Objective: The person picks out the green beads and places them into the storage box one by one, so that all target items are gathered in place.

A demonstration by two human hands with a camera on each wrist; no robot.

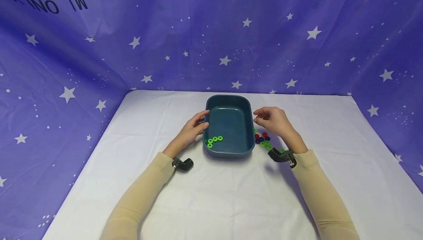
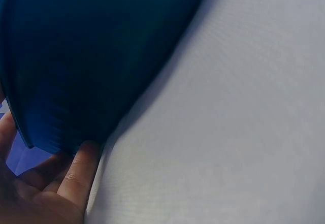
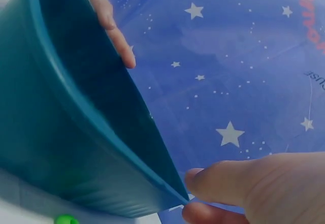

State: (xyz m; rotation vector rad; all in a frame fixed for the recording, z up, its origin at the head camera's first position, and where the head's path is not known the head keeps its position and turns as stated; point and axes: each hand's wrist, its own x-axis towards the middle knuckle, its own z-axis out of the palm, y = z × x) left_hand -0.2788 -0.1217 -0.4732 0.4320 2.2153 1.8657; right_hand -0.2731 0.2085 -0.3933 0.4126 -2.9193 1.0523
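Observation:
A dark teal plastic bin (image 1: 228,154) stands on the white cloth, with several small green rings (image 1: 215,139) inside at its near left corner. My left hand (image 1: 195,125) touches the bin's left side; in the left wrist view its fingers (image 2: 81,176) lie against the outer wall. At the right rim is my right hand (image 1: 272,120), thumb and forefinger a little apart, with nothing visible between them. Its fingertips (image 3: 195,178) appear by the rim's corner in the right wrist view. I cannot tell whether they touch it.
Red beads (image 1: 265,134), dark blue beads (image 1: 261,139) and more green rings (image 1: 267,143) lie loose on the cloth right of the bin, under the right forearm. A purple star-printed curtain (image 1: 198,41) stands behind and at both sides of the white-covered table (image 1: 211,203).

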